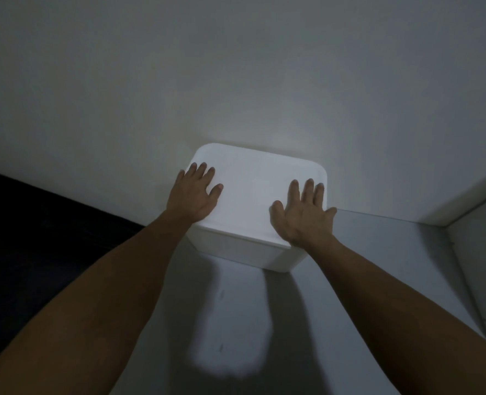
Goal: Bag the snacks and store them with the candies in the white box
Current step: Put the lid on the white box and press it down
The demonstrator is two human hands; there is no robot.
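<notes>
You're pressing both palms flat on the lid (pixel 250 192) of the white box (pixel 244 252), which is sitting mid-frame on the grey surface (pixel 236 337), back edge against the wall (pixel 236 67). Your left hand (pixel 194 195) is lying on the lid's left side, fingers loosely spread and flat, gripping nothing; your right hand (pixel 304 212) is lying on the lid's right side, fingers close together with the thumb splayed inward and the little finger hanging over the right edge, also gripping nothing. I'm reading this as seating or closing the lid, so likely late in the task. Risks: you're loading the near half of the lid more than the far half, so the far edge could be staying unlatched while the front looks shut; uneven pressure could also be tipping or sliding the box along the smooth surface, though the wall is backing it. If a bag is sitting proud inside, the lid could be bowing and popping back once you let go. What I can't check: the box contents are fully hidden, so no snacks, bag or candies are showing anywhere in frame; lighting is dim and the lid is blown out bright, so the seam is readable only along the near edge; the far rim is blending into the wall; the dark area at the left of the frame is too dark to identify
</notes>
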